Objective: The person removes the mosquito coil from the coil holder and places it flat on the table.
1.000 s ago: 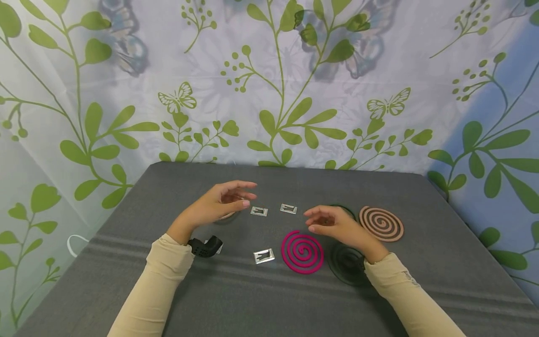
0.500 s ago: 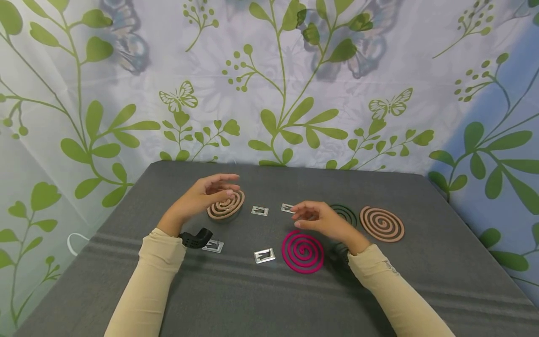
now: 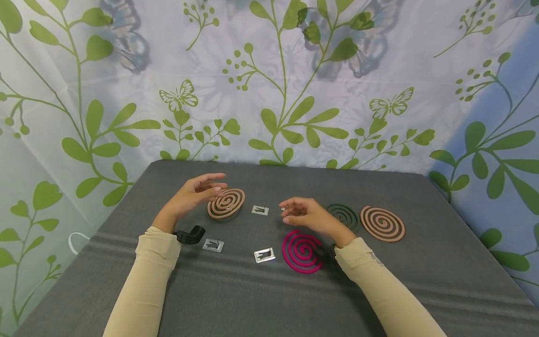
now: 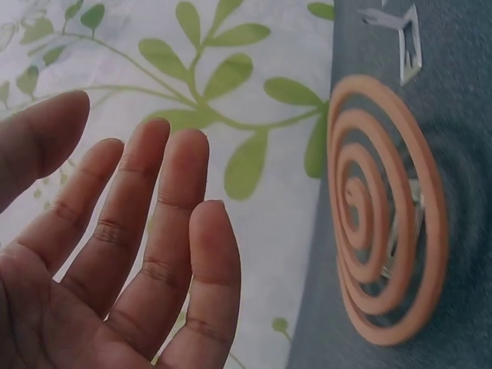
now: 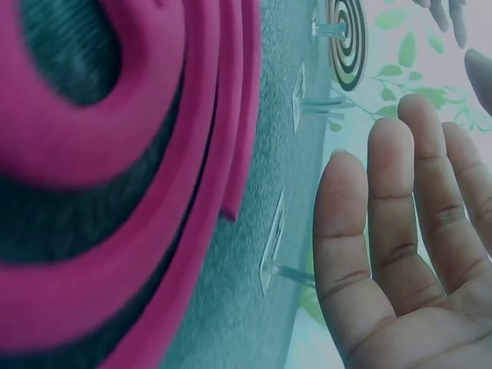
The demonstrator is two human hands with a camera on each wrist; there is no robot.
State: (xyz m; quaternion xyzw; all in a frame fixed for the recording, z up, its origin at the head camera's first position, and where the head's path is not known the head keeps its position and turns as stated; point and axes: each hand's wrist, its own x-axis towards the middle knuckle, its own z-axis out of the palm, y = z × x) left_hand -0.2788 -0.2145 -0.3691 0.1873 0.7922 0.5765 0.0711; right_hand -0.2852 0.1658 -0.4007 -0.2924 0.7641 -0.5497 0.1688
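Note:
In the head view my left hand, fingers slightly bent and holding nothing, is above the table beside a tan mosquito coil. That coil sits raised and tilted on a metal coil stand, whose metal shows through its rings in the left wrist view. My right hand, also holding nothing, hovers behind a flat pink mosquito coil. It nearly hides one metal stand. Other metal stands lie nearby: one at the back, one in front, one at left.
To the right lie a dark green coil, partly behind my right hand, and a second tan coil. A grey cloth covers the table. Behind it hangs a leaf-patterned curtain.
My left hand has moved left, uncovering the raised tan coil and the left stand. My right hand has moved left too; its forearm now hides the dark coil beside the pink one.

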